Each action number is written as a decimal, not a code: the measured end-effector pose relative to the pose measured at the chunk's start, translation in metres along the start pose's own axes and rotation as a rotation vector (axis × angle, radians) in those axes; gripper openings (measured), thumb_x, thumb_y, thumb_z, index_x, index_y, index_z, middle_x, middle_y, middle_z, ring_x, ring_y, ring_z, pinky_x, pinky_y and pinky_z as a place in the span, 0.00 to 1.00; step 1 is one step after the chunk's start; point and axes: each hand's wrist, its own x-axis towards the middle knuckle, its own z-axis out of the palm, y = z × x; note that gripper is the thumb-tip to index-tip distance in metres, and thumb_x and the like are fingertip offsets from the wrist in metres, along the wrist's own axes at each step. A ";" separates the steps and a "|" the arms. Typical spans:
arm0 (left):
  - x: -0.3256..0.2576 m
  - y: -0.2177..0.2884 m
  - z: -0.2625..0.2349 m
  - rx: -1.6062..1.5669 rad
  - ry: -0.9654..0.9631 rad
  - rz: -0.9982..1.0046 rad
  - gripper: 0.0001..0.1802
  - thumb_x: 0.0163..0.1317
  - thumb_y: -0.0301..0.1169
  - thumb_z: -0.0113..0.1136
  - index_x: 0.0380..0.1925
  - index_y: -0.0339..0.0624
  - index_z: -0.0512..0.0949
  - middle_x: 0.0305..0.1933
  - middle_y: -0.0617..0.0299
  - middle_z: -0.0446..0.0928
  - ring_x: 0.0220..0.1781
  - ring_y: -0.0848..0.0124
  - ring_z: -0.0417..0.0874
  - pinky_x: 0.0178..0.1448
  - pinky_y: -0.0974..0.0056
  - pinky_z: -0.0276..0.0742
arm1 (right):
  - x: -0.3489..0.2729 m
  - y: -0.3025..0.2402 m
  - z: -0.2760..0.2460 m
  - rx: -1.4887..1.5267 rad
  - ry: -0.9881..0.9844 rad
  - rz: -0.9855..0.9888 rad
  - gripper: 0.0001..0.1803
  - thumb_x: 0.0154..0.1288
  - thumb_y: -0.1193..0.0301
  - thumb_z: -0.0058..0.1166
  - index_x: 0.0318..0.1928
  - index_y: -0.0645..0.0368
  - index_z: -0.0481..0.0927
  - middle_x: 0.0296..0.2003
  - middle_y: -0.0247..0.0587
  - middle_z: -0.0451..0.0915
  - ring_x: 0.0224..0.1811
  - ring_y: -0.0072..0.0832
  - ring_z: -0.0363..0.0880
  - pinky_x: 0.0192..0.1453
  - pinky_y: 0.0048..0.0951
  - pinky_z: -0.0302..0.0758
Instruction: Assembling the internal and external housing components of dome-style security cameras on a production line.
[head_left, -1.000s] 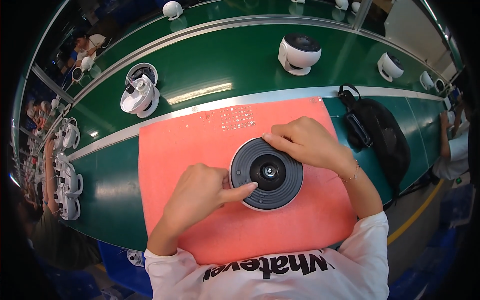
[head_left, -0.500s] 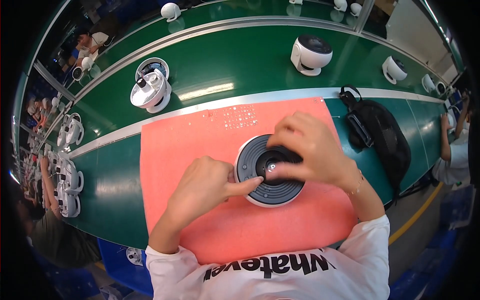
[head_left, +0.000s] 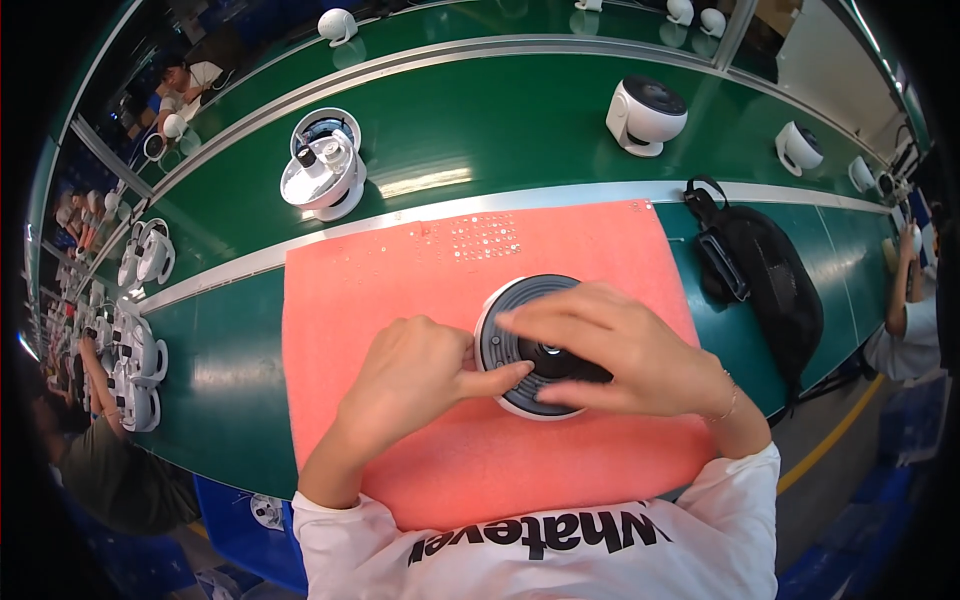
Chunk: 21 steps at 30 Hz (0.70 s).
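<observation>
A round camera unit (head_left: 508, 345) with a white shell, a dark ridged ring face and a glossy black centre lies face up on the pink mat (head_left: 370, 290). My left hand (head_left: 410, 372) grips its left edge, the thumb laid across the ring toward the lens and the other fingers curled at the side. Over the right part of the face spreads my right hand (head_left: 630, 350), its thumb and fingers apart around the centre and partly hiding it. Whether its fingertips press on the ring is hard to tell.
Rows of tiny clear dots (head_left: 487, 238) sit at the mat's far edge. A black pouch (head_left: 770, 275) lies to the right. Beyond the metal rail, a green conveyor belt (head_left: 480, 120) carries an opened white unit (head_left: 325, 175) and a white camera (head_left: 647, 115). Co-workers sit at both sides.
My right hand has spread its fingers, with the thumb lower on the face. My left hand keeps its hold. The units on the belt have shifted rightward.
</observation>
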 end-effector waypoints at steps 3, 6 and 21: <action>-0.004 -0.004 -0.005 0.016 -0.024 -0.019 0.25 0.46 0.47 0.64 0.10 0.34 0.75 0.06 0.58 0.65 0.08 0.66 0.66 0.18 0.64 0.60 | 0.002 -0.001 0.009 -0.212 0.065 0.031 0.27 0.47 0.70 0.62 0.52 0.55 0.74 0.44 0.36 0.74 0.50 0.41 0.65 0.53 0.39 0.66; -0.010 -0.011 -0.007 0.044 -0.039 -0.037 0.28 0.46 0.52 0.62 0.10 0.33 0.76 0.07 0.55 0.67 0.11 0.62 0.70 0.20 0.62 0.65 | 0.007 -0.006 0.014 -0.236 0.022 0.031 0.26 0.46 0.74 0.61 0.51 0.52 0.76 0.44 0.33 0.74 0.46 0.40 0.61 0.53 0.37 0.65; -0.033 -0.049 0.019 -0.981 -0.181 -0.127 0.37 0.54 0.48 0.58 0.56 0.32 0.63 0.48 0.47 0.74 0.53 0.63 0.75 0.53 0.61 0.72 | 0.025 0.006 0.047 0.608 0.159 0.562 0.23 0.62 0.67 0.50 0.55 0.62 0.65 0.50 0.41 0.70 0.55 0.26 0.68 0.59 0.28 0.64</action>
